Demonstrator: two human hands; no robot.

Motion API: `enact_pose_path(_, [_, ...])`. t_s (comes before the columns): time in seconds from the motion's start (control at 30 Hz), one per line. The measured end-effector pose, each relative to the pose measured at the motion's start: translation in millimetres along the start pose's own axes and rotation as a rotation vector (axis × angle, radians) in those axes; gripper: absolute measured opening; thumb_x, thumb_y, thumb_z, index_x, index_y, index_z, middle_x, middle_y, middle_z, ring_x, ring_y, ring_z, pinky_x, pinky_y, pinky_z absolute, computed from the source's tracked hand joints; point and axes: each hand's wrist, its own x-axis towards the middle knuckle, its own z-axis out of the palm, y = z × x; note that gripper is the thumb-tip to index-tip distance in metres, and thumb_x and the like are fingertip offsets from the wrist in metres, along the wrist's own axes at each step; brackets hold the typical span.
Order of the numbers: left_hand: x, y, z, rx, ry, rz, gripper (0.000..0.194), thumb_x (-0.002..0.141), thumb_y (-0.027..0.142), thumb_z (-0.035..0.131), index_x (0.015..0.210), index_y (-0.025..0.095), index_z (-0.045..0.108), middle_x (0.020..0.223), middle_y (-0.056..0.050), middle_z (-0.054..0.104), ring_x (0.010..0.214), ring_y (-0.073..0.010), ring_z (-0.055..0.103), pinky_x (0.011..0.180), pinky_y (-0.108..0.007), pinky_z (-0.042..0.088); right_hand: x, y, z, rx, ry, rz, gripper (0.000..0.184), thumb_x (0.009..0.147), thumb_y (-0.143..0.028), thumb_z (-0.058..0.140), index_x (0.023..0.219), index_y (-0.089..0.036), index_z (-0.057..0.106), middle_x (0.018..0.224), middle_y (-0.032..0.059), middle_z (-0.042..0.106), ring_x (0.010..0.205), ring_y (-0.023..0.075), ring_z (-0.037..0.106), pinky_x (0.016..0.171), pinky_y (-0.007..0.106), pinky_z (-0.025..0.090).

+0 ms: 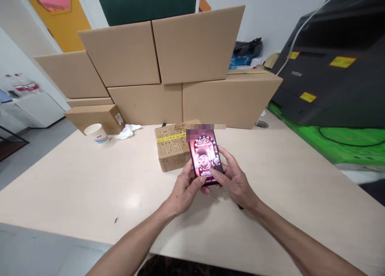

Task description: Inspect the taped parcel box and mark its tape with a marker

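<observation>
A smartphone (207,158) is held upright between both hands, its lit screen showing 16:27 over a cartoon figure. My left hand (187,186) is closed around the phone's lower left edge, thumb near the bottom of the screen. From the other side my right hand (237,182) grips the lower right edge, its thumb over the lower screen. Just behind the phone lies a small cardboard box (173,150) with dark print and yellow tape; the phone hides its right end. A small dark object (240,206) shows partly under my right wrist.
Large cardboard boxes (195,47) are stacked along the back of the table (75,188). A paper cup (96,133) and crumpled tissue (128,131) stand at the left, beside a flat carton (93,117). At the right is a big dark machine (331,87) on a green surface (355,144).
</observation>
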Motion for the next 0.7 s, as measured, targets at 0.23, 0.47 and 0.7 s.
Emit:
enact_pose_path(0.23, [-1.1,2.4,-3.4,-0.017,0.014,-0.049,0.075,0.100,0.046,0.070,0.163,0.023,0.036,0.111,-0.012,0.075,0.084,-0.0181,0.073,0.073,-0.030,0.061,4.1,-1.7,-1.3,0.176,0.028,0.105,0.053,0.082,-0.049,0.089,0.121,-0.019,0.070,0.090,0.0042,0.077,0.068,0.0126,0.064,0.051,0.022,0.051])
enact_pose_path(0.47, [-3.2,-7.9,-13.5,0.070,0.110,-0.081,0.092,0.097,0.058,0.070,0.168,0.021,0.025,0.097,-0.004,0.069,0.079,-0.0164,0.073,0.076,-0.032,0.060,31.1,-6.8,-37.5,0.269,0.411,0.034,0.059,0.056,-0.046,0.104,0.100,-0.020,0.073,0.083,-0.0005,0.074,0.057,0.0080,0.059,0.046,0.019,0.049])
enact_pose_path(0.7, [-2.9,-8.7,-12.9,0.122,0.128,-0.041,0.078,0.098,0.058,0.068,0.160,0.022,0.037,0.096,-0.003,0.069,0.079,-0.0158,0.073,0.077,-0.032,0.059,54.8,19.9,-87.6,0.091,0.582,0.218,0.046,0.059,-0.035,0.101,0.086,-0.019,0.067,0.078,0.0018,0.073,0.049,0.0072,0.054,0.038,0.018,0.041])
